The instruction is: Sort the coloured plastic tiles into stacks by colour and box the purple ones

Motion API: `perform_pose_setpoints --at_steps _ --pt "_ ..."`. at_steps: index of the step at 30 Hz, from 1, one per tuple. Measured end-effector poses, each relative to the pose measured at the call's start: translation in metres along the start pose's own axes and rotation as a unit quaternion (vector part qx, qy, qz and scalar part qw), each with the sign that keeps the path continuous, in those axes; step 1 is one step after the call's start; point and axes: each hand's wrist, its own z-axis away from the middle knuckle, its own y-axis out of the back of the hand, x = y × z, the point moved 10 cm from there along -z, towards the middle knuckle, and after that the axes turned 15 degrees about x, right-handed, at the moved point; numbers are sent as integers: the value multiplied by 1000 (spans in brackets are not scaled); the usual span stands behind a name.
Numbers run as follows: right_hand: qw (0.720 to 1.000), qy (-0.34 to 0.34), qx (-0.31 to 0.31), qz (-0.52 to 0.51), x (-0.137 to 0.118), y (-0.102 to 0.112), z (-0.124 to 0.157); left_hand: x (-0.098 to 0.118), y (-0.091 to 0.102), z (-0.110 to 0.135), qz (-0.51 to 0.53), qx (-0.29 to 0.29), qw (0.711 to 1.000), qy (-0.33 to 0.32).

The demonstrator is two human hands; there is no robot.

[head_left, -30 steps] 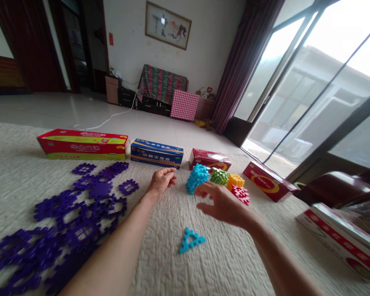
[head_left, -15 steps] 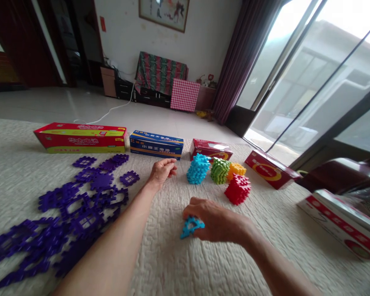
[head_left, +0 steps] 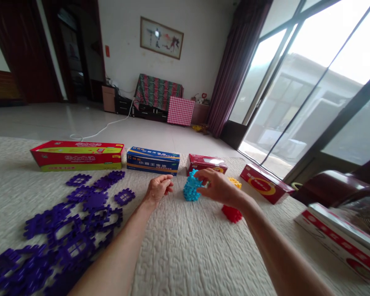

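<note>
My right hand (head_left: pixel 214 185) reaches to the stack of light-blue interlocking plastic tiles (head_left: pixel 191 189), its fingers and thumb closed round the right side of a blue tile at the upper part of the stack. The hand hides much of that tile and the green stack behind. My left hand (head_left: pixel 158 189) hovers over the cloth left of the stack, fingers curled in with no object visible in them. Below my right wrist a red stack of tiles (head_left: pixel 232 213) shows in part, and a bit of the yellow stack (head_left: pixel 236 183) peeks out behind it.
Many loose purple tiles (head_left: pixel 95 200) spread over the left of the quilted cover (head_left: pixel 166 246). Along the far edge stand a red-and-yellow box (head_left: pixel 80 158), a blue box (head_left: pixel 152 161) and a dark red box (head_left: pixel 206 163). Another red box (head_left: pixel 265 183) and a white-and-red box (head_left: pixel 342 242) lie right.
My right hand has carried the blue tile from the near cloth forward to the blue stack. My left hand keeps its curled pose. The camera view has tilted up.
</note>
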Motion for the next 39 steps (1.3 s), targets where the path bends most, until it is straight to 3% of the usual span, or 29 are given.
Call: perform_pose_setpoints --at_steps 4,10,15,18,21,26,29,31,34,39 --pt "999 33 10 16 26 1 -29 -3 -1 -1 7 -3 1000 7" --pt "998 55 7 30 42 -10 -41 -4 0 -2 9 -2 1000 11" --pt "993 56 91 41 39 4 -35 -2 0 -1 9 -3 1000 9" --pt "985 49 162 37 23 22 -19 -1 0 0 4 -5 1000 4" --pt "980 43 192 14 0 25 8 -2 -1 0 -17 -6 1000 -8" --pt "997 22 67 -28 -34 -28 60 -3 -8 -1 -86 -21 993 -82" --pt "997 -32 52 -43 -37 -50 82 -3 -8 -1 -138 -5 983 -123" --pt "994 -77 59 -44 -34 -57 90 0 -9 3 -202 2 966 -159" --pt "988 -127 77 -45 -29 -58 98 12 -12 20 -301 -2 920 -250" --pt "984 -157 78 -29 -35 -56 116 16 -1 60 -353 -13 890 -287"
